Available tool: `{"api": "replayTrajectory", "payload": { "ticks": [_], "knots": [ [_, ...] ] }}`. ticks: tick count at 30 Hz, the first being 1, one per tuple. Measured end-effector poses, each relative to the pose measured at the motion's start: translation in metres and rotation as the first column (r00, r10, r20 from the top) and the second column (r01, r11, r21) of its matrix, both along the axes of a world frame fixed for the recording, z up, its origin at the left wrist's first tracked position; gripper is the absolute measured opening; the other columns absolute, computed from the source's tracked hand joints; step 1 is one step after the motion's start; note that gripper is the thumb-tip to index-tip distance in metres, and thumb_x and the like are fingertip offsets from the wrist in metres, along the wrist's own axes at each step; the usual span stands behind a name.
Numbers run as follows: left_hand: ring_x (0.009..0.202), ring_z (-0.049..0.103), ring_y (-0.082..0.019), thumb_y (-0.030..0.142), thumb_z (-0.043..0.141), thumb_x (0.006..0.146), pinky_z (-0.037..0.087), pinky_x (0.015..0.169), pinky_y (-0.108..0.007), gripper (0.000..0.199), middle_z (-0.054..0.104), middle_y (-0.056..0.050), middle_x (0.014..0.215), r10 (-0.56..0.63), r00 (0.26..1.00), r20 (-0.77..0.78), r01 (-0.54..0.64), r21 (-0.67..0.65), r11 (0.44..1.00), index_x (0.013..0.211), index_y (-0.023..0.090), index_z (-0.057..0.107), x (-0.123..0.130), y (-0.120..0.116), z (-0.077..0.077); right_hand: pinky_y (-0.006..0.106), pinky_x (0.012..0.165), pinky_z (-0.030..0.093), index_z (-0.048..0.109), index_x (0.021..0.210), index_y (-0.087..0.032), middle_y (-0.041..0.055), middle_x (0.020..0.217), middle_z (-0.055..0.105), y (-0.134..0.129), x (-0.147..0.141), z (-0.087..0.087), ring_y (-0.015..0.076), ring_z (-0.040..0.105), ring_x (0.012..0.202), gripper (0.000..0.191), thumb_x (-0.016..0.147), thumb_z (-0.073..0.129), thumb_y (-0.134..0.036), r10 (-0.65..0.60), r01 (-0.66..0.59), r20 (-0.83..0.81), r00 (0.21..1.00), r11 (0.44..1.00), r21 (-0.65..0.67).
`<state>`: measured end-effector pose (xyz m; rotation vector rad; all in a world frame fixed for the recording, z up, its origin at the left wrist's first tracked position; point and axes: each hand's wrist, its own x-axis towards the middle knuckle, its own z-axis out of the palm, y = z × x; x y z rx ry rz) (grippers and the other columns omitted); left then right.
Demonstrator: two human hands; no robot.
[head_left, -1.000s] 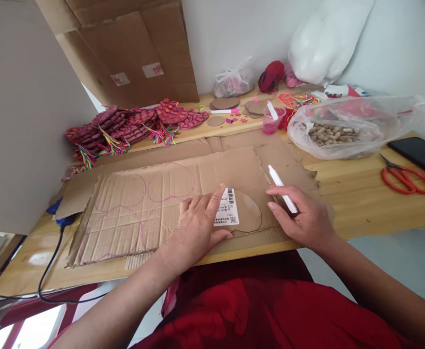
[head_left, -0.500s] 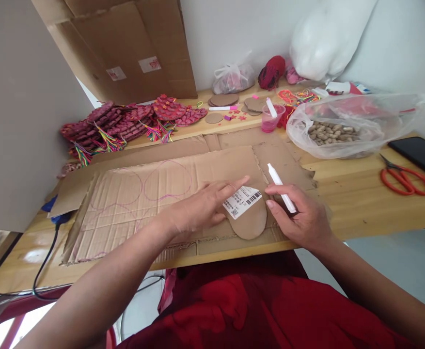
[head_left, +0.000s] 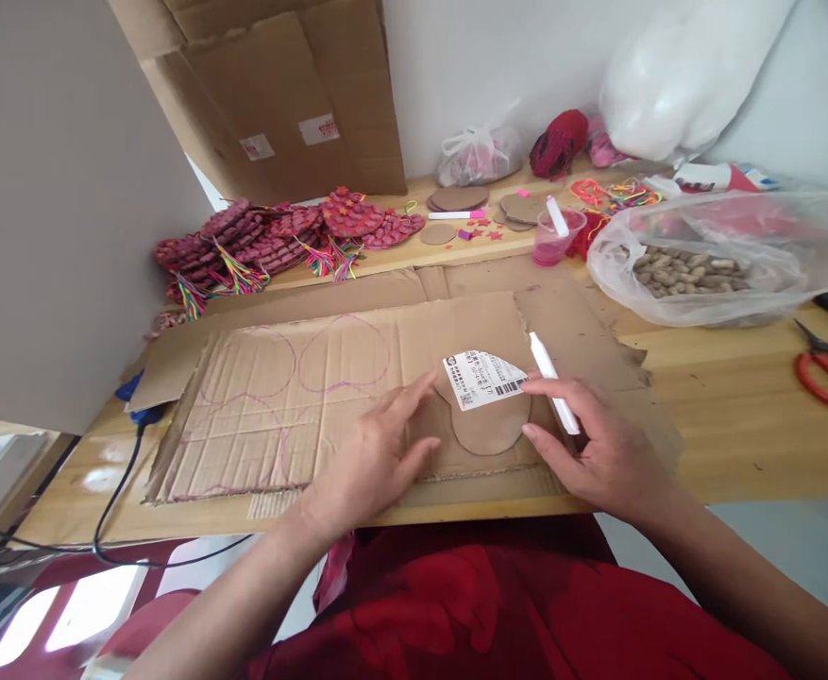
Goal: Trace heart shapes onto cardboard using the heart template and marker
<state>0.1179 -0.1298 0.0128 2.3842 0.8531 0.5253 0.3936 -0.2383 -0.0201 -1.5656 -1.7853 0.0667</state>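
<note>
in the head view, a clear cup [head_left: 553, 251] is being seen well ahead of the right hand [head_left: 587, 434], with a pale pen [head_left: 557, 217] being propped aslant inside it and pink showing at its bottom. ahead and to the right of the same hand, tan peanut-like pods [head_left: 686, 272] are being held in a loose see-through bag [head_left: 785, 231]. far ahead of both hands, pinkish contents are being enclosed in a knotted bag [head_left: 480, 156], too veiled by plastic to be made out.

between the left hand [head_left: 383, 444] and the right hand, a cardboard cut-out [head_left: 493, 430] is being laid flat on a cardboard sheet [head_left: 357, 416]. a plain brown surface is being shown by it, with rounded, heart-like lobes, and its upper part is being covered by a white printed label [head_left: 481, 378] with a barcode. to the left of the left hand, pink curved outlines [head_left: 344, 354] are being borne by the sheet.

the left hand is being held released, its fingers spread just beside the cut-out; whether a fingertip is touching it is not being made clear. a white marker [head_left: 545, 364] is being grasped in the right hand, whose index fingertip is being placed at the label's corner.
</note>
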Motion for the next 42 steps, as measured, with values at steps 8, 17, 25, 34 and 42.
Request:
{"api": "replayTrajectory", "payload": {
  "ticks": [8, 17, 25, 34, 42],
  "knots": [
    [0.146, 0.053, -0.022, 0.012, 0.072, 0.092, 0.047, 0.123, -0.039, 0.082, 0.052, -0.008, 0.157, 0.035, 0.999, 0.005, -0.035, -0.027, 0.999, 0.162, 0.031, 0.033, -0.003, -0.022, -0.006, 0.049, 0.099, 0.052, 0.057, 0.131, -0.025, 0.0105, 0.127, 0.075, 0.005, -0.004, 0.0, 0.0292, 0.072, 0.116, 0.039, 0.094, 0.07, -0.024, 0.078, -0.081, 0.136, 0.988, 0.997, 0.017],
    [0.147, 0.051, -0.021, 0.013, 0.071, 0.093, 0.046, 0.125, -0.042, 0.081, 0.05, -0.007, 0.158, 0.043, 0.996, 0.072, -0.039, -0.055, 0.998, 0.161, 0.035, 0.033, -0.007, -0.025, -0.009, 0.048, 0.098, 0.054, 0.057, 0.13, -0.026, 0.0092, 0.125, 0.076, 0.012, -0.018, 0.0, 0.0272, 0.072, 0.114, 0.039, 0.093, 0.071, -0.021, 0.125, -0.127, 0.115, 0.985, 0.992, 0.013],
    [0.13, 0.063, -0.02, 0.018, 0.062, 0.101, 0.058, 0.109, -0.039, 0.063, 0.059, -0.009, 0.148, 0.105, 0.987, 0.119, -0.103, -0.028, 0.994, 0.159, 0.03, 0.041, -0.019, -0.019, -0.007, 0.045, 0.1, 0.058, 0.065, 0.125, -0.028, 0.008, 0.126, 0.076, 0.007, -0.015, 0.004, 0.0262, 0.073, 0.117, 0.031, 0.095, 0.067, -0.024, -0.014, 0.013, -0.137, 0.991, 1.0, -0.011],
    [0.122, 0.068, -0.017, 0.012, 0.049, 0.104, 0.057, 0.107, -0.035, 0.051, 0.065, -0.01, 0.14, 0.165, 0.966, 0.199, -0.138, -0.141, 0.98, 0.153, 0.022, 0.05, -0.027, -0.018, -0.003, 0.044, 0.101, 0.059, 0.069, 0.122, -0.027, 0.0072, 0.122, 0.078, 0.008, -0.013, 0.003, 0.0263, 0.074, 0.117, 0.027, 0.096, 0.065, -0.023, -0.029, 0.022, -0.201, 0.979, 0.999, -0.035],
    [0.123, 0.068, -0.017, 0.013, 0.047, 0.105, 0.058, 0.11, -0.039, 0.052, 0.064, -0.009, 0.142, 0.172, 0.968, 0.183, -0.135, -0.199, 0.971, 0.155, 0.026, 0.048, -0.027, -0.024, -0.004, 0.048, 0.105, 0.058, 0.068, 0.128, -0.03, 0.0069, 0.129, 0.076, 0.006, -0.012, 0.004, 0.0287, 0.073, 0.12, 0.031, 0.1, 0.057, -0.023, 0.065, -0.076, -0.151, 0.986, 0.995, -0.069]
  ]
}}
